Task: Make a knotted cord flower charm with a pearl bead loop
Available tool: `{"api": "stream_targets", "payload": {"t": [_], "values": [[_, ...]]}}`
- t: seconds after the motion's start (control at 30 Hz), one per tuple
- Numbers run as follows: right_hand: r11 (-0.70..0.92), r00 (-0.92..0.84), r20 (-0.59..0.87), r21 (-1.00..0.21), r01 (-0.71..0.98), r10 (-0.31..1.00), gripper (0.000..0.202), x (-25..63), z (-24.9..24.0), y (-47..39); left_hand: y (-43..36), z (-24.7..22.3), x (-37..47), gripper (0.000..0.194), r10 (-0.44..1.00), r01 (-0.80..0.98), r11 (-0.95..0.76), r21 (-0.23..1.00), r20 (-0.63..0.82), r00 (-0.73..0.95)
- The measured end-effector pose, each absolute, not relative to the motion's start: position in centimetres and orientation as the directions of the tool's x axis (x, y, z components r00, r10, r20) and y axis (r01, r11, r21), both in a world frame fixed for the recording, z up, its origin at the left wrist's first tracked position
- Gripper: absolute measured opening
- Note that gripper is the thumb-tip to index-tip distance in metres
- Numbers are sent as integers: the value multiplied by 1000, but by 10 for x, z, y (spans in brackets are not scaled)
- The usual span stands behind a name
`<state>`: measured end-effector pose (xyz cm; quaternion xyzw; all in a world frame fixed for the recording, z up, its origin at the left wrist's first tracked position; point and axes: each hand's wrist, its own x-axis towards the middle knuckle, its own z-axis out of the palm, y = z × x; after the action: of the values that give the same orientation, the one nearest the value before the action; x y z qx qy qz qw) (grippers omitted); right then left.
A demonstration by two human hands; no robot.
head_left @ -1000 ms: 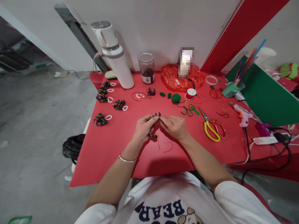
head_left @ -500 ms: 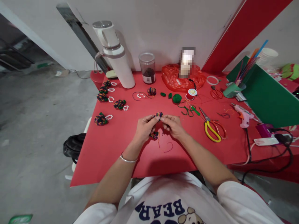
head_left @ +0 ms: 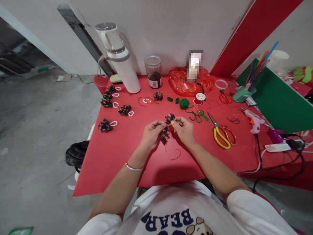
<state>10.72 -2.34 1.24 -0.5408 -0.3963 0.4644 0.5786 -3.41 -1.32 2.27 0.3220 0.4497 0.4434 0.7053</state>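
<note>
Both hands raised over the red table (head_left: 117, 156) | left hand (head_left: 151, 133) and right hand (head_left: 184, 129) pinch a multicoloured cord knot (head_left: 170, 117), fingertips closed on it | knot now lifted higher than a second ago, tail (head_left: 164, 135) dangling between the palms | yellow scissors (head_left: 221, 137) lie untouched nearby.

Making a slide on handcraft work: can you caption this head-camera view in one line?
Left hand and right hand pinch a multicolored cord knot above a red table, yellow scissors nearby.
</note>
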Motion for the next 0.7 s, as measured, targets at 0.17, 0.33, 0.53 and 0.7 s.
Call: {"api": "stream_targets", "payload": {"t": [0.17,0.33,0.53,0.7], "values": [[78,259,101,-992,96,961,19,108,12,-26,-10,25,-38,36,892,-373,453,810,-413,186],[227,236,331,-898,378,914,18,110,3,-26,-9,22,-40,35,908,-447,415,793,-389,154],[464,4,642,-559,687,766,19,119,-4,-24,-9,20,-40,43,912,-446,410,795,-364,188],[471,-177,523,-505,724,834,19,131,0,-23,-9,25,-41,31,895,-432,447,783,-394,210]]}}
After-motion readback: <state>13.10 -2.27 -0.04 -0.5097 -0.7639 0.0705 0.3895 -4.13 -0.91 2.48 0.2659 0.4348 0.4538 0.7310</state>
